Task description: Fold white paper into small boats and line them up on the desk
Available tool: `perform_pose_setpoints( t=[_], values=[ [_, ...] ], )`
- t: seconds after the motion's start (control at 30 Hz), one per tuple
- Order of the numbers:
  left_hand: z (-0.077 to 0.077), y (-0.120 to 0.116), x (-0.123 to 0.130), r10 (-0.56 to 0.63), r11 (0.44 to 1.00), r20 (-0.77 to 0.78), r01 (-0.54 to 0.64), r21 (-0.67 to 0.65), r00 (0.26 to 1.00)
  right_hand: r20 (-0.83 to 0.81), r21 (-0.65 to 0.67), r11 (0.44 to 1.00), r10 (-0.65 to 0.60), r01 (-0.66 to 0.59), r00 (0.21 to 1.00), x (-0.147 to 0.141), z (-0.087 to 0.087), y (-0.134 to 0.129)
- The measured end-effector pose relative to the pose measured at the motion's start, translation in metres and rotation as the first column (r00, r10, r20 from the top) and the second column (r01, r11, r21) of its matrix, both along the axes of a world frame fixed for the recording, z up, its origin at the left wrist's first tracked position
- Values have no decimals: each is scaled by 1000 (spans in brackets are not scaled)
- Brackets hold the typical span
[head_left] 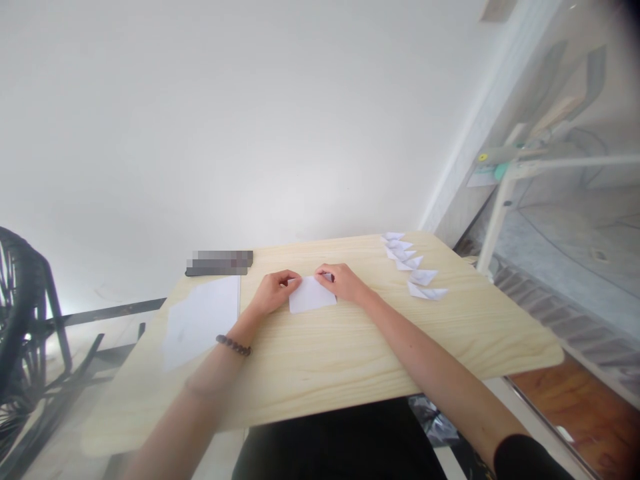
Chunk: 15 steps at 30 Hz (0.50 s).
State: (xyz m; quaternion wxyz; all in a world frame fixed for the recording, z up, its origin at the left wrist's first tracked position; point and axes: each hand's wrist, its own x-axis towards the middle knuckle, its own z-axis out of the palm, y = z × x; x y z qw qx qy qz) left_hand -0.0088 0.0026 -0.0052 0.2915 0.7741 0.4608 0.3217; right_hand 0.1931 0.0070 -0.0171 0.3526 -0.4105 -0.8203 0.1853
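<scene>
A small white rectangle of paper (312, 298) lies at the middle of the wooden table, between my hands. My left hand (275, 291) pinches its upper left corner between thumb and fingers; a dark bead bracelet is on that wrist. At the upper right corner, my right hand (342, 281) grips the paper the same way. Several folded white paper boats (424, 277) stand in a slanting row on the right side of the table. Left of my left hand lies a stack of white paper sheets (205, 317).
A dark, pixelated long object (219, 263) lies at the table's back left. Behind the table (320, 373) rises a white wall (280, 133). A black woven chair (30, 320) stands at the left, and a white metal frame (497, 213) at the right.
</scene>
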Motion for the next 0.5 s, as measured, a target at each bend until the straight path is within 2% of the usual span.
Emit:
perform_pose_setpoints(
  t=[0.17, 0.33, 0.5],
  values=[
    [-2, -2, 2, -18, 1000, 11, 18, 4, 1000, 24, 44, 999, -11, 10, 1000, -15, -1, -6],
    [-3, -2, 5, -36, 998, -20, 37, 53, 999, 47, 59, 998, -10, 8, 999, -18, -2, -7],
    [-3, 2, 5, 28, 998, -105, -21, 60, 994, 46, 77, 996, -37, 33, 998, -11, -1, -2]
  ],
)
